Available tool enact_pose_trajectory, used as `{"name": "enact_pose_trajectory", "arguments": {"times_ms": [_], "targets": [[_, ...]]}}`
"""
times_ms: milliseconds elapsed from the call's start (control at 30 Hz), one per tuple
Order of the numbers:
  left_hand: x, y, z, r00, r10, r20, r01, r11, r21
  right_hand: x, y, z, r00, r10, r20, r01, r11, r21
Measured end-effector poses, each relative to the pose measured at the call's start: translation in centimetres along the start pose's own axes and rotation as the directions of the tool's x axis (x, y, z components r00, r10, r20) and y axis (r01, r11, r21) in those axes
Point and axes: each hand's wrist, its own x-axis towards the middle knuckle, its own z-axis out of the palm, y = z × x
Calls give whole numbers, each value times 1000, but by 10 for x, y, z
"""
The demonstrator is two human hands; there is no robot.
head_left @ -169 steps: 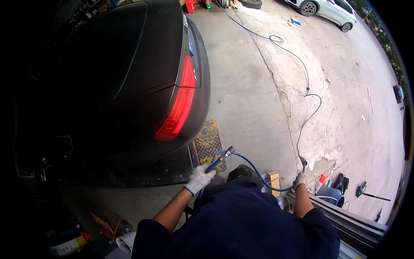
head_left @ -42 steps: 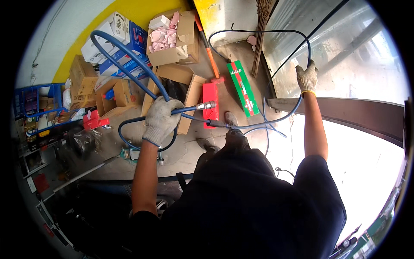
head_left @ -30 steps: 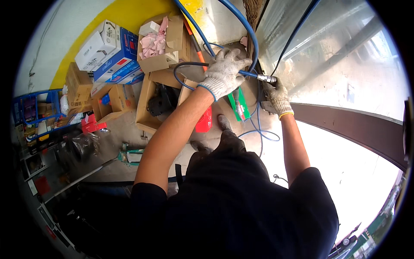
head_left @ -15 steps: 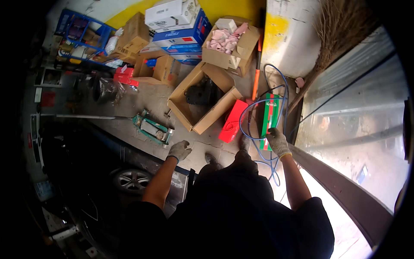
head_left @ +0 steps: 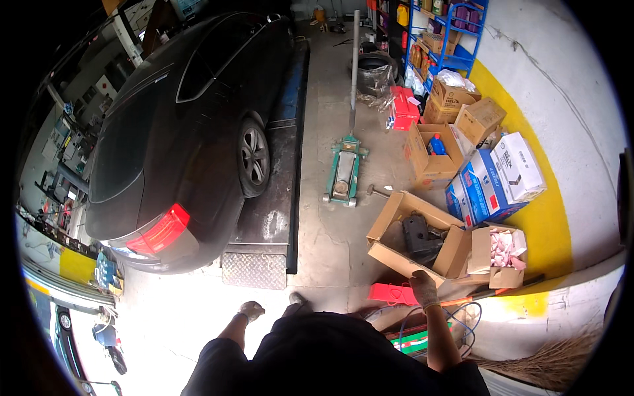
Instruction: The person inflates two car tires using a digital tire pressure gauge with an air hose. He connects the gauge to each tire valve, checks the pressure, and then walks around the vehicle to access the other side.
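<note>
My left hand (head_left: 251, 310), in a pale work glove, hangs low over the bright floor with its fingers loosely apart and nothing in them. On the right, my gloved right hand (head_left: 423, 289) is in front of the open cardboard box (head_left: 383, 221), which contains a black moulded part (head_left: 420, 236). Its fingers are slightly bent, and I see nothing held. Just left of this hand lies a red box (head_left: 391, 293). Under my right forearm are a green box (head_left: 415, 342) with a red and white stripe and a loop of blue hose (head_left: 474, 317).
A dark car (head_left: 165, 125) stands on a lift platform (head_left: 264, 231) to the left. A green floor jack (head_left: 343, 171) with an upright handle is ahead. Cartons (head_left: 485, 188), a box of pink scraps (head_left: 482, 254), a blue shelf rack (head_left: 456, 61) and a twig broom (head_left: 548, 363) line the right.
My view has swung left, so the car and jack now lie ahead and the boxes to the right. My right hand has moved from over the green box to beside the red one.
</note>
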Motion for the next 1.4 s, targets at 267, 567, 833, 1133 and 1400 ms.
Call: {"name": "enact_pose_trajectory", "arguments": {"times_ms": [267, 567, 833, 1133, 1400], "targets": [[0, -177, 10, 973, -200, 114, 224, 935, -276, 3, -234, 156, 885, -211, 415, 270, 959, -89], [63, -197, -34, 934, -256, -248, -42, 612, -790, -42, -324, 294, 529, -114, 841, 375, 920, -111], [18, -194, 50, 907, -383, -174, -18, 376, -926, 54, -355, 384, 357, -18, 934, 628, 744, -226], [-45, -104, 64, 420, -897, 135, -62, -177, -982, 230, -317, 451, 317, 511, 799, 148, 806, -573], [-31, 3, 57, 770, -608, 191, 294, 73, -953, 375, -214, 406, -94, 770, 631, 730, -377, 569]]}}
